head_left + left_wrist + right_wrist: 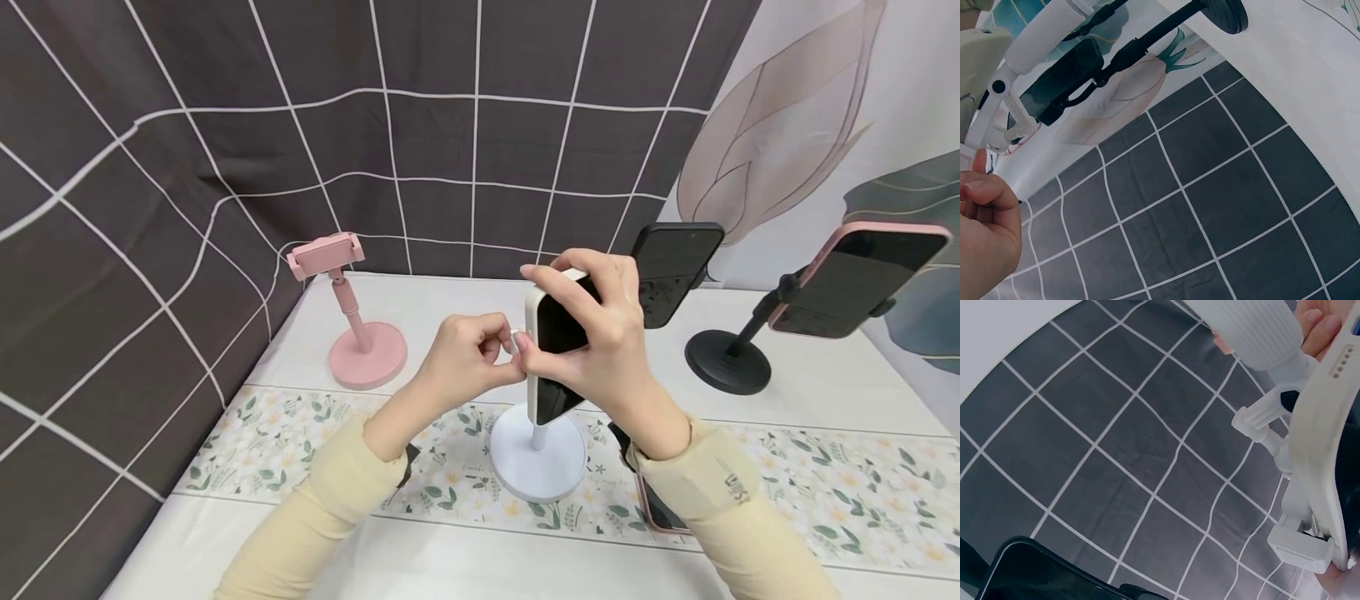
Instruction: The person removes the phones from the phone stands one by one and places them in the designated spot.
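From the head camera, the right hand [600, 333] wraps around a phone in a white case [557, 346] seated upright in the clamp of a white stand [537, 454], whose round base rests on the floral runner of the desk [825, 379]. The left hand [465, 358] has its fingers curled together, pinching at the phone's left edge beside the right thumb. A pink stand [352, 321] sits empty to the back left; a black stand [726, 354] carrying a dark phone [671, 271] is at the back right, with a pink-cased phone [858, 279] further right.

The left wrist camera shows the left hand's curled fingers [985, 215] near the white stand's ribbed stem [1044, 37], before the grid-patterned curtain [1210, 206].

The right wrist camera shows the white-cased phone's edge [1325, 462] held in the white clamp [1300, 547], fingertips [1319, 325] above.
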`<state>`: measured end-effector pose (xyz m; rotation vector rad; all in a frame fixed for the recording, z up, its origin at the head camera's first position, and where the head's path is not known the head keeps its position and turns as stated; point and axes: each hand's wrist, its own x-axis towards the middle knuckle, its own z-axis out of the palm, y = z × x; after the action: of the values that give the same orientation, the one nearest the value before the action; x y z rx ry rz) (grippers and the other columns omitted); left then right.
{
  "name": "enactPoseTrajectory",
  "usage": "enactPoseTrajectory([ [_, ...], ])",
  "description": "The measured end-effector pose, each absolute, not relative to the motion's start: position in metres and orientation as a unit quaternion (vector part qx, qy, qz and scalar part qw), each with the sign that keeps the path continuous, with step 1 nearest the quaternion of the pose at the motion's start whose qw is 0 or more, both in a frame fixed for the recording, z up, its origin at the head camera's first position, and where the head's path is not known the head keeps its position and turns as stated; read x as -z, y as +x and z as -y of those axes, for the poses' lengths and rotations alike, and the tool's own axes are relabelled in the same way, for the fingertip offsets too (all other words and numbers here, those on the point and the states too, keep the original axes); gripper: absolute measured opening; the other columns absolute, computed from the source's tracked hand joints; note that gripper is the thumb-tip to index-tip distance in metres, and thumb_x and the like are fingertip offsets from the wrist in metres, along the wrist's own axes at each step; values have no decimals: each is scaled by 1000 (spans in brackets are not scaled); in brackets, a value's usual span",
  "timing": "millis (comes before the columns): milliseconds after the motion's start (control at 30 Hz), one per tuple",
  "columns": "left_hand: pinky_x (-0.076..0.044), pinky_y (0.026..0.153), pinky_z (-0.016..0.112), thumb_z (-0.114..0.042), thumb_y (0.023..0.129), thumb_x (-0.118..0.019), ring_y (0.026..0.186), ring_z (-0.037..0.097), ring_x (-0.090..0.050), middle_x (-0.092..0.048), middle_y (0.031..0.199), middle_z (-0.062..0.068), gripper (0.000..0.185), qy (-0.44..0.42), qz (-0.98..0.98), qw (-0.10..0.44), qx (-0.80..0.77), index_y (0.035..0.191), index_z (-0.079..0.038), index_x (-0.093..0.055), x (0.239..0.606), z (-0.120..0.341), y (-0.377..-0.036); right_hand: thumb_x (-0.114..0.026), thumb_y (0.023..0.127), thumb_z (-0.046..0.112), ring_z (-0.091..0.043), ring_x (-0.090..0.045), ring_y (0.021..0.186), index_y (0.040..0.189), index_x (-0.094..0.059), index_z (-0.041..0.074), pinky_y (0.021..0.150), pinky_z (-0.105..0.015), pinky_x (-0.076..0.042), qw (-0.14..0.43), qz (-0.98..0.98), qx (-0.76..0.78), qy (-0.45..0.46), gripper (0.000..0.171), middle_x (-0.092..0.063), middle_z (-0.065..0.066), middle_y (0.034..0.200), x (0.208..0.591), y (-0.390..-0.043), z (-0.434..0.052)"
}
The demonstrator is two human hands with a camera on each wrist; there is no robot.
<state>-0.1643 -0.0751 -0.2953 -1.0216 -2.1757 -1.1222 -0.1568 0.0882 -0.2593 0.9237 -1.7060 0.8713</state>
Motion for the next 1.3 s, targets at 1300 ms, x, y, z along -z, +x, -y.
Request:
enactPoseTrajectory([
  [1300,-57,71,23,0,72,-62,76,19,-65,-72,95,17,30,-353,757,179,521,100,5,-68,301,69,-170,-66,65,25,-16,-43,93,101,-68,5,86,-29,-27,504,660,-456,320,41,-54,-21,92,260,-164,-100],
])
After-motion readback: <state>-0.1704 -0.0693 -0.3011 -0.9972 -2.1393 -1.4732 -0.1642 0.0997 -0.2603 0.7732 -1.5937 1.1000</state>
